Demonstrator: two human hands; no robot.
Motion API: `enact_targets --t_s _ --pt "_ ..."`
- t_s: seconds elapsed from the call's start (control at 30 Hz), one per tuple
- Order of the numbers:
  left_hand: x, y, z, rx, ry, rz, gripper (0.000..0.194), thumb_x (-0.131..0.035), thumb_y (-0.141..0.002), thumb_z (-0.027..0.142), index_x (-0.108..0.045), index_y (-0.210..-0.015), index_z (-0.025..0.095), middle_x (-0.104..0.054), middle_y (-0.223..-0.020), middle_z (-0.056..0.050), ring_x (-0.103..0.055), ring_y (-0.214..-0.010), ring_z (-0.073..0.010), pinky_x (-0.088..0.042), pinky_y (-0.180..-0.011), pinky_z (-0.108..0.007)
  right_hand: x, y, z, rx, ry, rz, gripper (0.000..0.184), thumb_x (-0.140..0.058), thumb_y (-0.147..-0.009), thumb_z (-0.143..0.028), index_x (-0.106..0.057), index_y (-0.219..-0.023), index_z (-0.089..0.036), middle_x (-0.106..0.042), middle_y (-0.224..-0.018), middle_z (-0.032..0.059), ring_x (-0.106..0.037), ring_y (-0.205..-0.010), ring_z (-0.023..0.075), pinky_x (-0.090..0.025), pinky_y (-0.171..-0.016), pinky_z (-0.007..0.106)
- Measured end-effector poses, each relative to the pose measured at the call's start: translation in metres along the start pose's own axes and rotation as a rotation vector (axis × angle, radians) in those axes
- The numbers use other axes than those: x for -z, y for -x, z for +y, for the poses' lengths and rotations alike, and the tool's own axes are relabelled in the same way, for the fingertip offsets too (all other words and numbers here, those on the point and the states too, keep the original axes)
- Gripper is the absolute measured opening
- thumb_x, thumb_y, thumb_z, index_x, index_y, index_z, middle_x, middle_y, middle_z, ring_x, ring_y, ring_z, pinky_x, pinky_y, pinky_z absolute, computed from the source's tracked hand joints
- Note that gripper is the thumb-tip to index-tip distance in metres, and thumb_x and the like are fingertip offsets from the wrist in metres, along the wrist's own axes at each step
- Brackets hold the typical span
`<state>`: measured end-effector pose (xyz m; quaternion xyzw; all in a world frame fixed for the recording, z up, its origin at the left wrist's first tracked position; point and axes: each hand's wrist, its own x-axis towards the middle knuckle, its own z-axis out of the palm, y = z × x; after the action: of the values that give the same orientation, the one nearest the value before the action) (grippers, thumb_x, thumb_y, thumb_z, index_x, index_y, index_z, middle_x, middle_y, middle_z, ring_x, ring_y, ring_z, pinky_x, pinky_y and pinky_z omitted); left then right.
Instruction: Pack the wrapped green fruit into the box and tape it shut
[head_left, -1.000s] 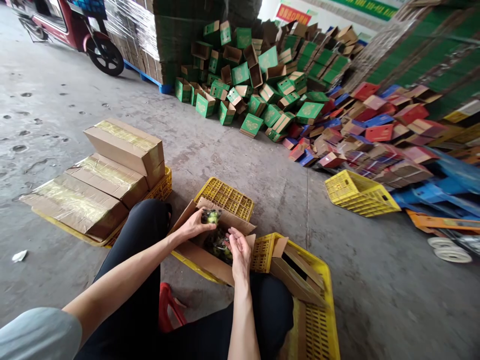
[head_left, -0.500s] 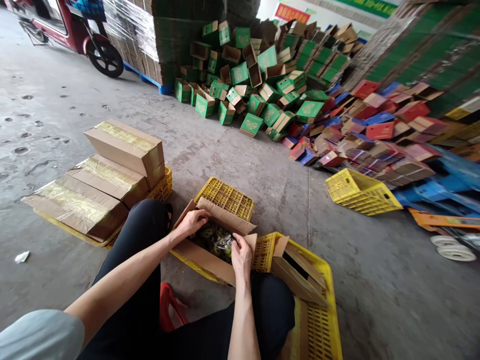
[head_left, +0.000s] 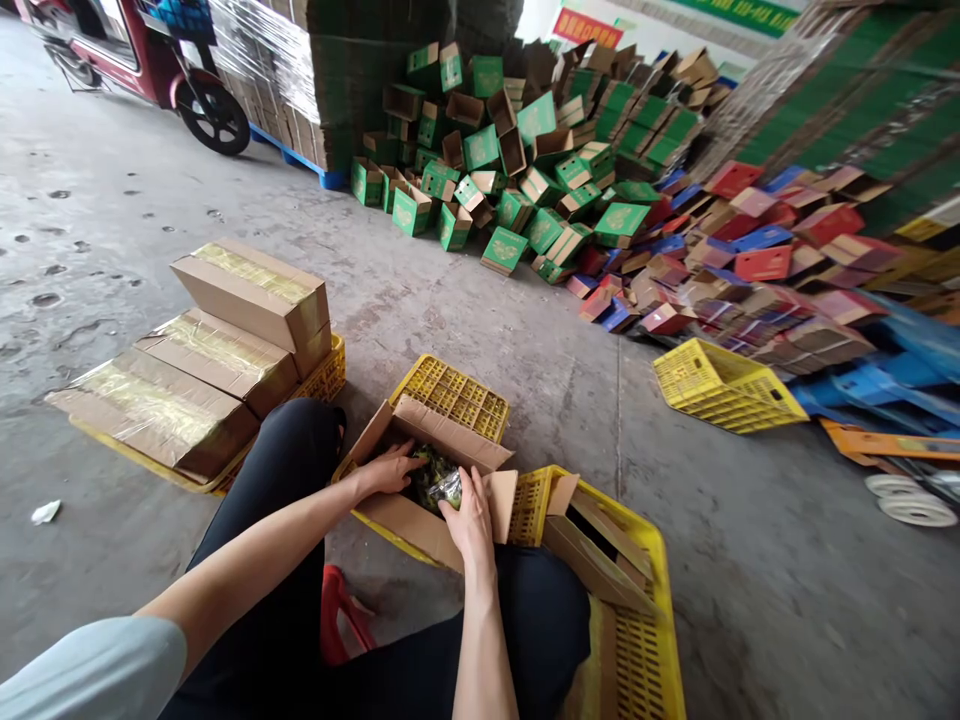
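Between my knees stands a brown cardboard box [head_left: 420, 522] with its flaps up, resting on a yellow crate. Inside it lie clear plastic packs of dark and greenish produce [head_left: 435, 480]; the exact kind is too small to tell. My left hand [head_left: 388, 470] reaches over the box's left part, fingers stretched out and touching the packs. On the right side of the contents rests my right hand [head_left: 471, 515], fingers extended and thumb apart, against the shiny plastic. Neither hand grips anything. The box's bottom is hidden under the packs.
Taped brown boxes [head_left: 199, 370] fill a yellow crate at my left. An upturned yellow crate [head_left: 454, 395] sits just beyond the open box. Another yellow crate [head_left: 649, 640] with cartons is at my right. Further off are heaped green cartons [head_left: 502, 250] and a scooter [head_left: 214, 110].
My left hand has lowered a small plastic pack into the box and let go of it. Both hands have moved inward and down onto the contents.
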<state>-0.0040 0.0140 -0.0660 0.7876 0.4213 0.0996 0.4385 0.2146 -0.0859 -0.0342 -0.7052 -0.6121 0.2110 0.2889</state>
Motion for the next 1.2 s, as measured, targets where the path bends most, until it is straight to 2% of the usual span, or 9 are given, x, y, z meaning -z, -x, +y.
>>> enact_targets --t_s 0.23,0.37,0.5,0.57,0.67,0.83,0.97,1.1,1.2 --pt "0.002 -0.007 0.013 -0.068 0.063 0.202 0.042 -0.066 -0.083 0.016 -0.077 -0.123 0.016 -0.074 -0.127 -0.017 -0.063 -0.125 -0.0373 -0.046 -0.112 -0.046 0.013 -0.003 -0.02 0.031 0.064 0.076 0.031 -0.059 -0.076 -0.018 -0.063 -0.106 -0.023 -0.07 -0.11 0.0115 -0.066 -0.11 0.0311 -0.053 -0.101 0.046" --pt "0.025 -0.002 0.024 -0.093 0.057 0.346 0.025 -0.065 -0.09 0.021 -0.081 -0.11 0.018 -0.078 -0.113 -0.013 -0.067 -0.11 -0.0311 -0.05 -0.103 -0.042 0.018 -0.004 -0.022 -0.009 0.044 0.044 0.02 -0.056 -0.077 -0.023 -0.059 -0.097 -0.024 -0.072 -0.099 0.0092 -0.069 -0.103 0.0295 -0.054 -0.095 0.043" --pt "0.042 0.004 0.032 -0.188 -0.015 0.503 0.017 -0.065 -0.091 0.013 -0.08 -0.095 0.022 -0.078 -0.099 -0.005 -0.067 -0.099 -0.0228 -0.052 -0.096 -0.034 0.02 -0.004 -0.024 -0.03 0.026 0.035 0.02 -0.055 -0.075 -0.023 -0.058 -0.095 -0.024 -0.073 -0.098 0.0093 -0.069 -0.103 0.029 -0.053 -0.093 0.041" --pt "0.042 0.007 0.032 -0.179 -0.082 0.483 0.022 -0.062 -0.092 0.01 -0.079 -0.097 0.022 -0.077 -0.1 -0.004 -0.068 -0.1 -0.0203 -0.053 -0.095 -0.03 0.021 -0.004 -0.026 -0.041 0.013 0.038 0.021 -0.055 -0.075 -0.023 -0.058 -0.095 -0.024 -0.073 -0.098 0.0094 -0.07 -0.103 0.029 -0.053 -0.093 0.041" --pt "0.034 0.008 0.027 -0.026 -0.182 0.417 0.029 -0.055 -0.095 0.01 -0.077 -0.11 0.02 -0.076 -0.112 -0.007 -0.071 -0.106 -0.0205 -0.054 -0.094 -0.028 0.023 -0.003 -0.029 -0.07 -0.011 0.033 0.019 -0.056 -0.075 -0.024 -0.058 -0.094 -0.024 -0.074 -0.096 0.0087 -0.07 -0.102 0.0291 -0.053 -0.093 0.041" --pt "0.013 0.006 0.015 0.136 -0.241 0.368 0.053 -0.057 -0.088 0.01 -0.059 -0.141 0.004 -0.064 -0.137 -0.026 -0.069 -0.119 -0.0351 -0.056 -0.099 -0.041 0.028 -0.004 -0.031 -0.153 -0.116 0.039 0.019 -0.061 -0.075 -0.03 -0.062 -0.094 -0.025 -0.076 -0.094 0.0066 -0.071 -0.094 0.0286 -0.053 -0.092 0.043" --pt "0.001 0.008 0.013 0.125 -0.236 0.304 0.068 -0.067 -0.082 0.013 -0.051 -0.147 -0.002 -0.047 -0.153 -0.033 -0.049 -0.144 -0.0413 -0.05 -0.11 -0.042 0.033 -0.008 -0.034 -0.239 -0.421 0.077 0.028 -0.073 -0.073 -0.037 -0.065 -0.097 -0.024 -0.077 -0.093 0.0062 -0.071 -0.09 0.0272 -0.056 -0.087 0.041" --pt "0.003 0.01 0.014 0.063 -0.194 0.332 0.061 -0.066 -0.084 0.014 -0.057 -0.144 0.008 -0.042 -0.16 -0.026 -0.046 -0.147 -0.0396 -0.045 -0.116 -0.046 0.038 -0.009 -0.041 -0.351 -0.799 0.115 0.051 -0.083 -0.07 -0.044 -0.065 -0.114 -0.024 -0.077 -0.108 0.0083 -0.072 -0.1 0.0274 -0.058 -0.086 0.04" --pt "0.014 0.01 0.022 -0.003 -0.077 0.416 0.041 -0.06 -0.092 0.019 -0.067 -0.132 0.012 -0.057 -0.146 -0.022 -0.058 -0.134 -0.0366 -0.045 -0.115 -0.05 0.041 -0.007 -0.048 -0.442 -0.941 0.094 0.072 -0.085 -0.072 -0.046 -0.057 -0.136 -0.029 -0.075 -0.122 0.0087 -0.07 -0.113 0.03 -0.06 -0.083 0.039"
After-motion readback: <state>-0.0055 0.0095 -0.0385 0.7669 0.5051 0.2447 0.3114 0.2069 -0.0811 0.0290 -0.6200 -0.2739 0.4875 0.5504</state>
